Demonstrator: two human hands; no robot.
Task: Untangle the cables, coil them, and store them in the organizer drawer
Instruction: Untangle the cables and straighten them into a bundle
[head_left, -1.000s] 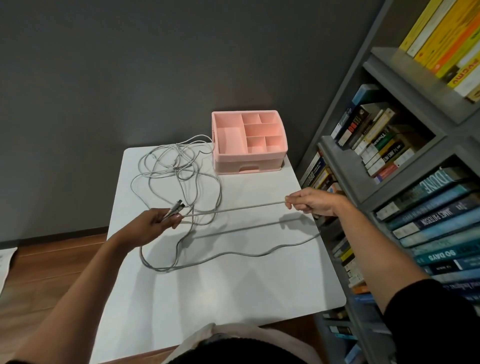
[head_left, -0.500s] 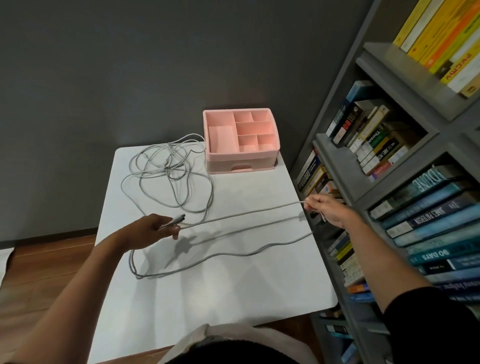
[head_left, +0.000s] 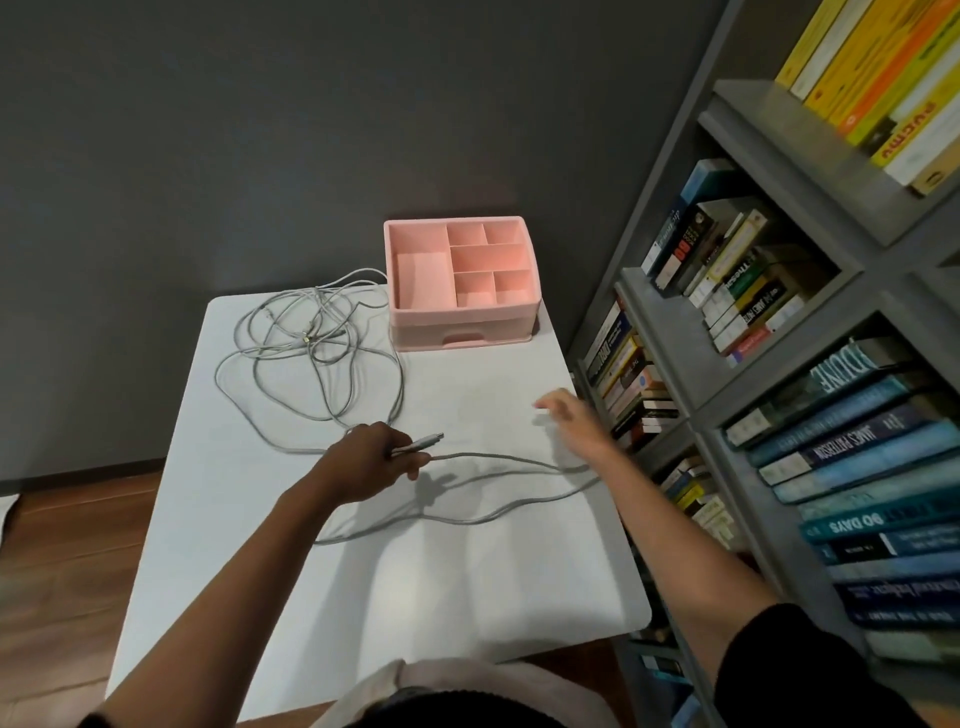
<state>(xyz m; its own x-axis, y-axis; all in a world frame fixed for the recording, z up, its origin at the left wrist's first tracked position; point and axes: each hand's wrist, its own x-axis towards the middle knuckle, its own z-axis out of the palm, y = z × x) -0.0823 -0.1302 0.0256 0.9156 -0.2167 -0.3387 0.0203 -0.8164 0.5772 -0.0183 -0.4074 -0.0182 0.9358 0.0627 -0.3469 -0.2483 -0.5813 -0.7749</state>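
A tangle of grey cables (head_left: 311, 343) lies at the far left of the white table (head_left: 395, 587). My left hand (head_left: 371, 460) grips the plug end of one grey cable (head_left: 498, 457), the connector sticking out to the right. That cable trails slack across the table toward the right edge and loops back. My right hand (head_left: 569, 418) hovers near the right edge, blurred, fingers spread and holding nothing. The pink organizer (head_left: 462, 317) stands at the far right corner, its drawer closed and its top compartments empty.
A grey bookshelf (head_left: 779, 364) packed with books stands close against the table's right side. A dark wall is behind the table. Wooden floor shows on the left.
My right hand has let go of the cable it was pulling taut, and the cable has dropped slack onto the table. My left hand shifted right, still holding the plug end.
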